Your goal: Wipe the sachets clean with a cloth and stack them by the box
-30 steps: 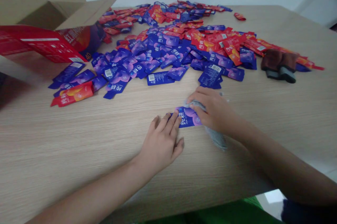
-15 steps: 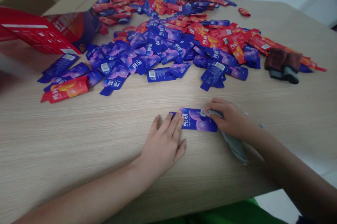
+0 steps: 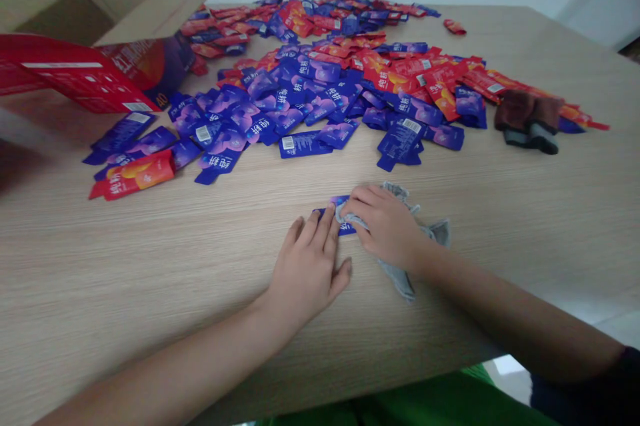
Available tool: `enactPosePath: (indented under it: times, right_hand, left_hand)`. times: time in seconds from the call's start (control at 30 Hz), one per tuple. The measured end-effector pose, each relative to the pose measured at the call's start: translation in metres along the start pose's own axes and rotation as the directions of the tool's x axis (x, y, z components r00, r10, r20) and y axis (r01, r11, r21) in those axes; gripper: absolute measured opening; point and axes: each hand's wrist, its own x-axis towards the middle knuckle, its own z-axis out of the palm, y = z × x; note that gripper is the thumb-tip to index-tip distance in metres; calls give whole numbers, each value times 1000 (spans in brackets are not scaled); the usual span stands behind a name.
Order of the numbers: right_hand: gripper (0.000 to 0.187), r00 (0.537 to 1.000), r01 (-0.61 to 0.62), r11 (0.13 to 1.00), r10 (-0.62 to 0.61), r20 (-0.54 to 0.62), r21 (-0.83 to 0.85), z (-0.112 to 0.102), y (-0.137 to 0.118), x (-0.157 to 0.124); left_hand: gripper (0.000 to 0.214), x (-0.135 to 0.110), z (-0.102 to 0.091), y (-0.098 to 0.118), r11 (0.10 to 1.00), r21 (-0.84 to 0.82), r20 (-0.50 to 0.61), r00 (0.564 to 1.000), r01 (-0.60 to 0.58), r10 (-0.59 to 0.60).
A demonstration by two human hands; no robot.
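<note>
A blue-purple sachet (image 3: 343, 227) lies flat on the wooden table (image 3: 150, 266) near the front edge. My left hand (image 3: 307, 266) rests flat on the table, its fingertips pressing the sachet's left end. My right hand (image 3: 383, 223) is closed on a grey cloth (image 3: 415, 239) and presses it on top of the sachet, covering most of it.
A big heap of blue and red sachets (image 3: 340, 79) spreads across the far half of the table. An open cardboard box (image 3: 95, 26) with red and purple print lies at the back left. A brown and grey cloth bundle (image 3: 530, 119) sits at the right.
My right hand slid the grey cloth leftward over the sachet, hiding most of the part that was uncovered half a second ago. My left hand stayed in place.
</note>
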Motion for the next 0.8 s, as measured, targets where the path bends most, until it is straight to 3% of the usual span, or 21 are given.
enactPosePath:
  times: [0.3, 0.53, 0.67, 0.8]
  right_hand:
    - [20, 985, -160, 976, 167, -37, 149, -7, 27, -30]
    - [15, 945, -328, 916, 317, 87, 231, -31, 54, -42]
    - [11, 954, -267, 944, 288, -86, 193, -47, 42, -31]
    - [16, 991, -89, 989, 100, -91, 118, -27, 8, -3]
  left_hand:
    - [64, 0, -1, -1, 1000, -14, -17, 1000, -11, 11]
    - [63, 0, -3, 0, 1000, -14, 2, 1000, -12, 12]
    - [62, 1, -1, 0, 1000, -9, -5, 1000, -18, 18]
    - [62, 1, 0, -1, 1000, -7, -9, 1000, -27, 27]
